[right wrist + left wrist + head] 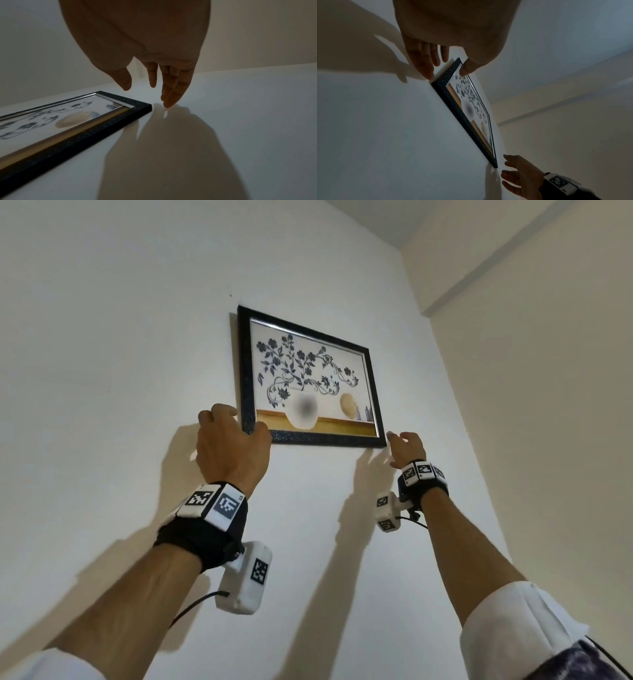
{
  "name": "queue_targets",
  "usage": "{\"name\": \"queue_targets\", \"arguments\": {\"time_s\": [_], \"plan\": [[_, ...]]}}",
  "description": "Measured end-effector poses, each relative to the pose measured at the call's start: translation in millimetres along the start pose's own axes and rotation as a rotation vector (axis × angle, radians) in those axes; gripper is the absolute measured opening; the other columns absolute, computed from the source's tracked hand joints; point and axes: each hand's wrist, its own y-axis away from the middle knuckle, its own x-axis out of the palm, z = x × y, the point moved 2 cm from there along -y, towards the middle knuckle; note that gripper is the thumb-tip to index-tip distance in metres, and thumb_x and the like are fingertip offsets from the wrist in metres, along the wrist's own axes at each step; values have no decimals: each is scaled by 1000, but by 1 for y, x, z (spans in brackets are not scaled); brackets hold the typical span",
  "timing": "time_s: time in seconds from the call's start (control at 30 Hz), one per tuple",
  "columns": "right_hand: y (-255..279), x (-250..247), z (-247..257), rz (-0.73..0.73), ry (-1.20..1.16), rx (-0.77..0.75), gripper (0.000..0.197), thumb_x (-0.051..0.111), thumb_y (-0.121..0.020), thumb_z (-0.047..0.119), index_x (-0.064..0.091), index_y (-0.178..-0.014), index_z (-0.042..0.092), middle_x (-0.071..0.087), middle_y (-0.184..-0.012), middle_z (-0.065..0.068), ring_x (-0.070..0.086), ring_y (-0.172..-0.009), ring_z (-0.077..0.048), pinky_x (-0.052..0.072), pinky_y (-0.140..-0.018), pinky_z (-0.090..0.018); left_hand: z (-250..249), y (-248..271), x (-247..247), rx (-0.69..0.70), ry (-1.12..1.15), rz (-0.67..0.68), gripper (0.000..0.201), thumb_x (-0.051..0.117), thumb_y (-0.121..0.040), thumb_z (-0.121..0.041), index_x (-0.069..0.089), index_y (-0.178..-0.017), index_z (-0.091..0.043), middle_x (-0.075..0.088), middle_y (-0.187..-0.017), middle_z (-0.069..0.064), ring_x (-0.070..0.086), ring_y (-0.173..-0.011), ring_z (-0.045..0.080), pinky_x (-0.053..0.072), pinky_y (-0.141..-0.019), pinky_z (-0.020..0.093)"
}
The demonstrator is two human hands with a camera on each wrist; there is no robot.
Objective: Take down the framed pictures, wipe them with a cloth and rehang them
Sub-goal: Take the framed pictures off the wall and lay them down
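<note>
A: The left hand [230, 444] pinches the framed picture [310, 378] at its lower left corner; the right hand [407, 448], fingers loose, holds nothing beside the lower right corner.

B: It's against the wall [120, 337]. Lifted one-handed, it may swing and slip.

The white wall [120, 354] holds one picture [308, 378]. It has a black frame and blue flowers. It hangs flat on the wall, a bit tilted.

Black-framed floral picture [310, 378], hanging against white wall [120, 337], lower-left corner pinched
</note>
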Motion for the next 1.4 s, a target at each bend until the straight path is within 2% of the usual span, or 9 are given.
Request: {"name": "queue_targets", "arguments": {"time_s": [0.17,0.37,0.53,0.73,0.87,1.0,1.1,1.3,1.4], "plan": [[-23,5,-2,79,-32,32,54,59,-98,38,48,-143,10,56,-135,-11,64,-81,-23,61,-82,-46,-4,-18,10,-65,-110,27,57,66,-96,-35,52,-141,-3,51,-142,16,54,-126,41,44,-97,47],[-36,8,-4,106,-82,15,32,58,-99,22,64,-127,6,63,-90,-5,65,-71,-24,60,-85,-49,-4,-22,22,-35,-195,33,48,65,-96,-30,61,-134,-2,54,-140,18,55,-126,41,45,-97,46],[-40,8,-5,133,-158,0,24,59,-99,12,65,-121,5,63,-106,-13,62,-78,-25,60,-75,-40,-2,-21,30,-36,-201,24,40,66,-91,-25,69,-125,-5,58,-132,19,57,-120,42,47,-94,45],[-43,8,-3,139,-207,-20,11,61,-98,8,62,-109,10,61,-99,-11,60,-72,-20,57,-64,-37,3,-22,30,-28,-129,-17,39,66,-88,-18,68,-126,-10,61,-132,14,58,-121,38,45,-96,43],[-52,12,-13,121,-184,-117,19,65,-92,5,70,-89,23,68,-116,-22,68,-100,-41,58,-86,-58,4,-28,30,-39,-54,-8,39,65,-89,-18,63,-127,-9,69,-125,11,63,-116,38,49,-94,43],[-38,11,-10,155,-307,-111,25,59,-95,-4,71,-111,10,67,-114,-21,68,-93,-37,62,-78,-44,5,-34,35,-56,133,122,31,57,-86,-14,55,-117,-15,70,-114,6,76,-80,38,64,-72,46],[-34,11,-8,175,-336,-118,33,57,-95,-8,66,-126,1,64,-114,-19,67,-77,-21,61,-59,-23,10,-38,38,-10,181,115,33,56,-91,-3,65,-119,-15,73,-113,4,76,-68,34,57,-46,29],[-38,6,4,156,-352,-158,35,59,-96,-5,65,-129,2,65,-116,-17,66,-84,-26,58,-57,-17,11,-39,43,31,252,108,31,57,-95,0,68,-116,-19,75,-112,3,78,-68,29,56,-49,26],[-42,3,12,148,-390,-151,33,62,-95,-5,67,-126,3,66,-113,-22,67,-88,-33,62,-63,-27,5,-43,42,27,264,100,29,57,-96,-1,68,-115,-19,76,-110,2,78,-65,28,52,-44,21]]}}
